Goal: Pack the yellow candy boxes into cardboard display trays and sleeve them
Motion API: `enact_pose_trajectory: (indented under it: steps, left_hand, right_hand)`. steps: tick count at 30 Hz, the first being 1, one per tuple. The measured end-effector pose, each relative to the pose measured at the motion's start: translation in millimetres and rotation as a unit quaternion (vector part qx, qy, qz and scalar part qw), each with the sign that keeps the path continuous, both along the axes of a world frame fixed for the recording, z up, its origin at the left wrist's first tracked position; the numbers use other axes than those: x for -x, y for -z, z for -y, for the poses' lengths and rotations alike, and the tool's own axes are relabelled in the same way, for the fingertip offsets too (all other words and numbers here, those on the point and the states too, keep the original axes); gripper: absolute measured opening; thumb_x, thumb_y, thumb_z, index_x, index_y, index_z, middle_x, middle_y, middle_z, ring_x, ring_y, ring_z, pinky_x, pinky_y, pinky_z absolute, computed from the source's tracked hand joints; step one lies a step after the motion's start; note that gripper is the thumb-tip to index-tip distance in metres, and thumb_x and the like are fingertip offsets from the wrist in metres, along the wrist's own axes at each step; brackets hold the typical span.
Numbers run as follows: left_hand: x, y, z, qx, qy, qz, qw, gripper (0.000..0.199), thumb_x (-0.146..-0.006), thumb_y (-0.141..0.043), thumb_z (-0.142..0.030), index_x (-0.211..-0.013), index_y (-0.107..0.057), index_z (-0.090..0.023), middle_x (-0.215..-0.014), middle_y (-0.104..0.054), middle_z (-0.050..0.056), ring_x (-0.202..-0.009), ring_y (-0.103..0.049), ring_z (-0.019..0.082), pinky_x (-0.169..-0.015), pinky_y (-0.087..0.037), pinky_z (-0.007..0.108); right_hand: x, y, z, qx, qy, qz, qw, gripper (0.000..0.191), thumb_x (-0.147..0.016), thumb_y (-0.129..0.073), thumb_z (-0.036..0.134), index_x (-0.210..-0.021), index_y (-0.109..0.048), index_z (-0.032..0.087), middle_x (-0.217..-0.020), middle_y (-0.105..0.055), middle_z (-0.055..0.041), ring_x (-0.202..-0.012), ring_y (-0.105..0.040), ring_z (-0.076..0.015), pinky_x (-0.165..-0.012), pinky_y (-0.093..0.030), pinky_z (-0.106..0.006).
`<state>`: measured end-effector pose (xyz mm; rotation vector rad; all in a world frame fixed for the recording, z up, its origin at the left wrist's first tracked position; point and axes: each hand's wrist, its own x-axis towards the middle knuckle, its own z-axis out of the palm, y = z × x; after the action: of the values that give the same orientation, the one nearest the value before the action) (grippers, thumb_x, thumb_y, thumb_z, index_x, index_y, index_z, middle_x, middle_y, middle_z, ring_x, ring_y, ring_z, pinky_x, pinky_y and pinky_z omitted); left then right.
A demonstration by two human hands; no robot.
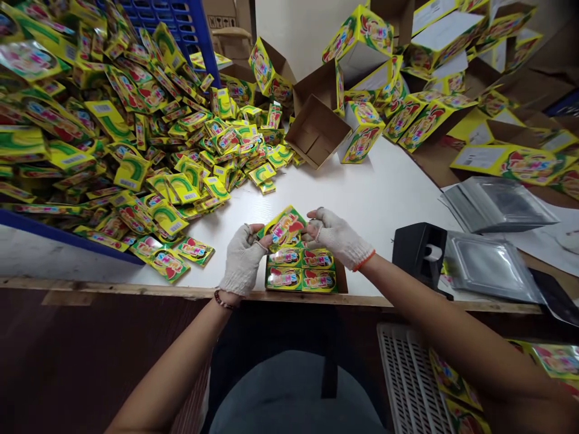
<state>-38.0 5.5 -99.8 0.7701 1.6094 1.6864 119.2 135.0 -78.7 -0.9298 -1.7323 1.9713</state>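
Packet (284, 228) — held by left hand (245, 258), right hand (337, 236); carton (342, 281) beneath

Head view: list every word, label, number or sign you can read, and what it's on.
"TU…S", middle letters unclear: fruit-print packs, display boxes.
Handling symbols, no readable words: brown carton.
Barcode digits on fruit-print packs and display boxes: too small.
Other small print: too small or blurred.

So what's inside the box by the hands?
In the box, four packs show, two by two, labels up. The held pack and right hand hide its far end; anything beneath the packs is covered.
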Motion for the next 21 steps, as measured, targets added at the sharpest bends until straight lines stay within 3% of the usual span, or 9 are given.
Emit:
enact_pose_trajectory:
  steps: [2,4,7,8,10,12,14,17,21]
  left_hand:
    - [-11,2.4,-3,-0.003,-0.013,0.020,1.000,0.043,-0.071,-0.076,-0.043,-0.097,-0.053,-0.018,-0.078,-0.063,-0.001,-0.069,-0.062,0.014,-0.066,-0.054,0.029]
    - [-19,4.3,-4,0.020,0.015,-0.033,0.999,0.039,-0.074,-0.075,-0.043,-0.095,-0.053,-0.019,-0.077,-0.064,-0.001,-0.068,-0.063,0.015,-0.065,-0.054,0.029]
    - [-26,6.0,-1,0.065,0.077,-0.240,0.966,0.026,-0.085,-0.064,-0.039,-0.100,-0.057,-0.019,-0.090,-0.067,0.004,-0.081,-0.065,0.019,-0.074,-0.055,0.034]
    - [-28,6.6,0,0.080,0.117,-0.325,0.935,0.021,-0.089,-0.060,-0.037,-0.101,-0.059,-0.019,-0.095,-0.067,0.006,-0.087,-0.065,0.020,-0.079,-0.054,0.036]
    - [-32,8.1,-2,0.105,0.226,-0.470,0.847,0.020,-0.094,-0.054,-0.036,-0.101,-0.061,-0.019,-0.101,-0.067,0.008,-0.097,-0.064,0.023,-0.088,-0.052,0.039]
    - [-38,10.1,-6,0.124,0.318,-0.557,0.757,0.027,-0.095,-0.052,-0.040,-0.106,-0.063,-0.018,-0.112,-0.066,0.011,-0.107,-0.061,0.027,-0.094,-0.049,0.044]
    - [-45,12.1,-10,0.150,0.350,-0.600,0.704,0.038,-0.095,-0.051,-0.048,-0.112,-0.064,-0.017,-0.124,-0.063,0.015,-0.116,-0.057,0.031,-0.098,-0.045,0.051]
    - [-52,14.0,-10,0.184,0.353,-0.614,0.681,0.045,-0.095,-0.047,-0.053,-0.111,-0.068,-0.016,-0.130,-0.061,0.017,-0.122,-0.053,0.036,-0.099,-0.041,0.057]
    - [-53,13.2,-5,0.190,0.351,-0.617,0.678,0.048,-0.097,-0.044,-0.052,-0.114,-0.068,-0.015,-0.131,-0.062,0.016,-0.124,-0.052,0.036,-0.101,-0.040,0.057]
  right_hand:
    - [3,5.3,11,0.023,0.026,-0.052,0.998,0.039,-0.076,-0.068,0.043,-0.102,-0.046,0.024,-0.089,-0.063,-0.0015,-0.079,-0.064,-0.0179,-0.068,-0.056,-0.032]
    - [5,7.4,12,-0.012,0.047,-0.068,0.997,0.033,-0.082,-0.059,0.047,-0.104,-0.047,0.025,-0.093,-0.065,-0.0028,-0.080,-0.065,-0.0186,-0.071,-0.056,-0.033]
    - [0,0.1,-12,-0.201,0.037,0.025,0.979,0.027,-0.087,-0.050,0.033,-0.112,-0.051,0.023,-0.098,-0.069,-0.0048,-0.088,-0.066,-0.0201,-0.079,-0.055,-0.034]
    - [-2,-4.4,-23,-0.282,0.010,0.091,0.955,0.029,-0.086,-0.050,0.026,-0.115,-0.053,0.022,-0.102,-0.070,-0.0062,-0.092,-0.066,-0.0212,-0.083,-0.053,-0.035]
    - [-4,-12.9,-43,-0.416,-0.084,0.251,0.870,0.032,-0.085,-0.051,0.018,-0.116,-0.058,0.020,-0.109,-0.071,-0.0097,-0.099,-0.066,-0.0242,-0.088,-0.050,-0.036]
    - [1,-16.6,-51,-0.480,-0.187,0.386,0.765,0.031,-0.087,-0.053,0.016,-0.116,-0.062,0.020,-0.114,-0.071,-0.0124,-0.101,-0.066,-0.0265,-0.086,-0.049,-0.036]
    - [11,-13.7,-47,-0.502,-0.255,0.456,0.689,0.031,-0.089,-0.055,0.019,-0.119,-0.063,0.020,-0.115,-0.071,-0.0144,-0.101,-0.068,-0.0273,-0.083,-0.049,-0.035]
    - [24,-0.3,-29,-0.512,-0.272,0.508,0.637,0.031,-0.093,-0.054,0.019,-0.123,-0.061,0.017,-0.113,-0.070,-0.0179,-0.100,-0.069,-0.0286,-0.079,-0.051,-0.035]
    - [21,20.1,-12,-0.550,-0.217,0.515,0.620,0.032,-0.097,-0.041,0.013,-0.123,-0.061,0.014,-0.116,-0.064,-0.0209,-0.102,-0.067,-0.0288,-0.077,-0.053,-0.037]
